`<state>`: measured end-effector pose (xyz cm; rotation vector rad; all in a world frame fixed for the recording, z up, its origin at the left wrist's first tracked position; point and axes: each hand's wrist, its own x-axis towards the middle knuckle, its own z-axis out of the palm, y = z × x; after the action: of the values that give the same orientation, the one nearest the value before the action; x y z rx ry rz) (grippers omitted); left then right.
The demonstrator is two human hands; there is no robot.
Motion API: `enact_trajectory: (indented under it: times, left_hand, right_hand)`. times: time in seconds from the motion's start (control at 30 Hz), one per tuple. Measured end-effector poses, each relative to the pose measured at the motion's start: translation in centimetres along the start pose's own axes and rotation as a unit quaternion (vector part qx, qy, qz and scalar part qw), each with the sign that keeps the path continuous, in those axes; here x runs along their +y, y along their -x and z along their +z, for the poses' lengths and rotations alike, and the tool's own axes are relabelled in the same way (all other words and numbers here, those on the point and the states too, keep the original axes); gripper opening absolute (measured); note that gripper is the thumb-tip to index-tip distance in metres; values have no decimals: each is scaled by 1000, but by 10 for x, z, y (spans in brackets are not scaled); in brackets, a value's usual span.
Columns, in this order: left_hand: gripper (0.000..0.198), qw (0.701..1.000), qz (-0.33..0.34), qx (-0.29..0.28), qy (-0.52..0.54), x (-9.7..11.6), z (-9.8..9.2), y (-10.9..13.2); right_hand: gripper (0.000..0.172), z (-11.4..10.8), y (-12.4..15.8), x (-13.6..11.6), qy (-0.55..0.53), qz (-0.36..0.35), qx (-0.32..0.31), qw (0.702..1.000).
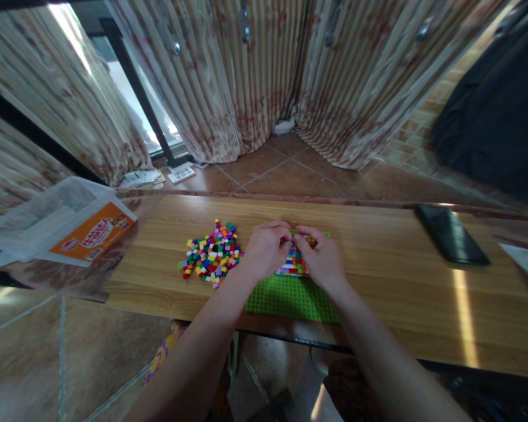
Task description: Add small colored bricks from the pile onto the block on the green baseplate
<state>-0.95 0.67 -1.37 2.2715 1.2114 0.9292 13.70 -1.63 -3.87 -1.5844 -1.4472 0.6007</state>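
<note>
Ok so clock face flat on the desk (387, 234), 12 pointing away from the person. The rows of coloured bricks (293, 264) sit right between the two hands, on the far half of the one green board (293, 299). From the left hand (267, 249) they're at about 3 o'clock, from the right hand (323, 258) about 9, and the fingers cover part of them.

Both hands are bent in, thumb and fingers nearly meeting in a pinch, the two sets of tips just beside each other over the bricks. Can't tell if either one has a tiny brick in it, the fingers hide that.

Room-wise: the board's near edge is close to the desk's front edge, so 6 o'clock is tight. At 9 the pile of loose bricks (213, 252) comes up near the left hand. Toward 3 there's a wide stretch of wood between the right hand and the phone (453, 234), and a narrower strip at 12 before the back edge.

Count: two hands, one board, one phone, one loose pile (way too many small bits to count), plus one clear plastic tub (48, 225) with an orange label, way out past the pile around 9 to 10.
</note>
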Motion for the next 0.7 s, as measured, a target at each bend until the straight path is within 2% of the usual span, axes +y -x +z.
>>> enact_trajectory:
  times: [0.7]
  left_hand:
    - [13,1000,-4,-8,-1,-1,2,0]
  right_hand:
    - [29,5,-3,4,-42,-3,-13,999]
